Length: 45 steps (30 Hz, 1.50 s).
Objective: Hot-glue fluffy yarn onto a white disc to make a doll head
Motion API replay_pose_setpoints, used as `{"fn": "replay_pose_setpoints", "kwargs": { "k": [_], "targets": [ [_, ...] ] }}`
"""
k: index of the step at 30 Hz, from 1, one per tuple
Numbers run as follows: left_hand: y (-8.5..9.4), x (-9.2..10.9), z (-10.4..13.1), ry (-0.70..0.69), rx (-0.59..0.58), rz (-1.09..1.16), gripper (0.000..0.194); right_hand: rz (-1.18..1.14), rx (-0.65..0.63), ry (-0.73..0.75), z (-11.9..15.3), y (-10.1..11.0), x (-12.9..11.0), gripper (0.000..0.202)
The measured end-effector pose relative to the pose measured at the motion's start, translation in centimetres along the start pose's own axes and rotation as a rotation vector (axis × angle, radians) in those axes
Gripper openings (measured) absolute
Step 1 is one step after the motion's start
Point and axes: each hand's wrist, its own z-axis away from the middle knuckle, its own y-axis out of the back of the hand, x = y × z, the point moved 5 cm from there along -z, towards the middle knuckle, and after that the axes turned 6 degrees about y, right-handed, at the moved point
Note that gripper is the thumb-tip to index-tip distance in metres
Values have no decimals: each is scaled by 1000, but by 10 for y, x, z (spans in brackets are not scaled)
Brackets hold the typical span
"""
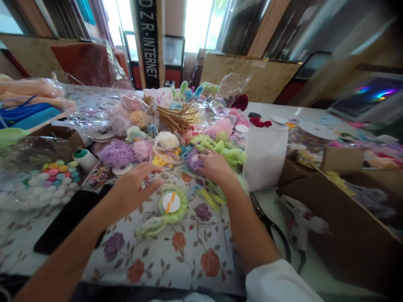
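My left hand [137,183] hovers over the flowered cloth [151,260], fingers apart and holding nothing. Just to its right lies a light green ruffled ring [180,205] with a white round centre [171,203], an orange strip across it and pale green ribbons trailing left. My right hand [217,167] reaches into the craft pile, its fingers at a purple fluffy piece [192,159]; whether they grip anything is hidden. Green fluffy pieces [231,153] lie beside it, and yellow-green strips [210,199] rest below the right wrist.
Scissors [272,228], a white glue gun [302,224] and a brown cardboard box [346,226] stand at the right. A dark flat object [67,220], a thread spool [85,160] and bagged pompoms [55,180] are at the left. Brown stems [176,117] top the pile.
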Motion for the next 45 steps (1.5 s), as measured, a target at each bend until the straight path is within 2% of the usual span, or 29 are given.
{"fn": "replay_pose_setpoints", "kwargs": {
  "k": [3, 5, 7, 10, 13, 15, 18, 20, 22, 25, 28, 30, 32, 36, 39, 42, 45],
  "targets": [
    [15, -1, -51, -58, -26, -242, 38, -171, 25, 76, 1, 9, -12, 43],
    [12, -8, -91, -13, -27, -336, 41, -294, 42, 103, -1, 12, -15, 47],
    [1, -15, -128, 26, 7, -394, 49, -401, 52, 114, -4, 13, -14, 49],
    [-27, -24, -169, 30, -16, -415, 65, -479, 95, 124, -6, 10, -2, 49],
    [-53, -38, -191, 62, -38, -425, 73, -508, 126, 138, -3, 5, 15, 48],
    [-62, -48, -198, 86, -27, -424, 68, -543, 127, 135, -1, 2, 24, 47],
    [-62, -56, -200, 96, 11, -428, 40, -589, 168, 102, 0, 3, 33, 44],
    [-51, -55, -196, 76, 50, -433, 20, -599, 180, 91, -2, 3, 34, 42],
    [-32, -52, -189, 40, 111, -435, 19, -597, 148, 92, -5, -1, 34, 42],
    [7, -53, -170, -8, 209, -438, 24, -593, 108, 104, -9, -7, 34, 44],
    [43, -62, -147, -97, 356, -521, 28, -596, 106, 131, -10, -7, 33, 44],
    [54, -74, -134, -90, 358, -561, 29, -576, 91, 137, -10, -7, 31, 43],
    [52, -85, -125, -97, 289, -596, 31, -544, 69, 122, -10, -7, 31, 42],
    [24, -97, -118, -100, 53, -688, 43, -513, 52, 124, -9, -7, 29, 43],
    [9, -99, -114, -61, -62, -701, 54, -518, 57, 140, -8, -6, 28, 45],
    [6, -98, -111, -28, -174, -697, 64, -509, 61, 137, -7, -4, 28, 44],
    [16, -92, -111, 8, -221, -696, 72, -500, 59, 137, -6, -3, 26, 42]
  ]
}}
